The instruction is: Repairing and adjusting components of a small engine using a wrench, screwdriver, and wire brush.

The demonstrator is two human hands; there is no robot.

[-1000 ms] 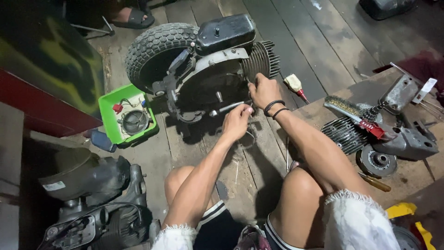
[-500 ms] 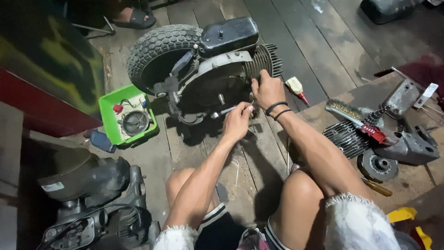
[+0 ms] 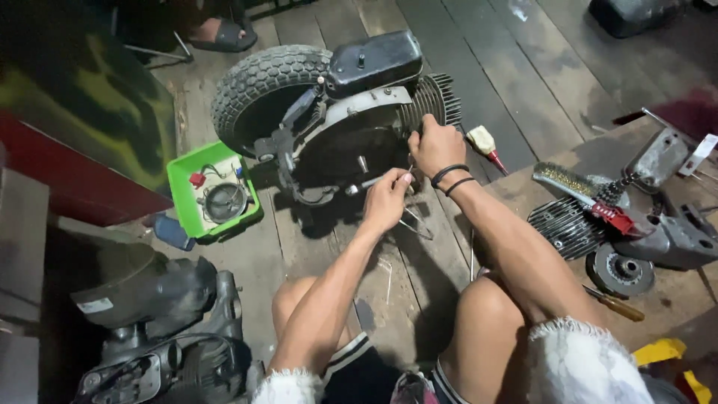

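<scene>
— Wooden planks (image 3: 523, 82), dark and worn, carry everything. What lies in the middle of them?

— An engine unit (image 3: 359, 142) on its side, with a knobbly tyre (image 3: 258, 86) at its far left, a black tank (image 3: 374, 60) on top and cooling fins (image 3: 434, 97) to the right. It sits just beyond the person's knees.

— And the hands?

— Both are at the round side cover. The left hand (image 3: 387, 200) is curled, thumb and fingertips pinched round a slim metal tool (image 3: 366, 183) whose tip points left across the cover. The right hand (image 3: 436, 146) — two dark bands on its wrist — rests against the cover's right edge beside the fins, fingers bent inward; whether it clasps anything I cannot tell, since the fingertips are hidden.

— What is around them?

— Left of the engine, a green tray (image 3: 179, 176) holds a round metal part and small red bits. Nearer, at the lower left, stands another dark engine block (image 3: 149, 299). Just right of the fins lies a small cream-and-red tool (image 3: 485, 144). Further right, on a raised board, a wire brush (image 3: 572, 182) lies across a finned cylinder head (image 3: 565, 224), near a grey casing (image 3: 673, 239) and a round disc part (image 3: 621, 271). A screwdriver with an amber handle (image 3: 617, 305) lies below them.
</scene>
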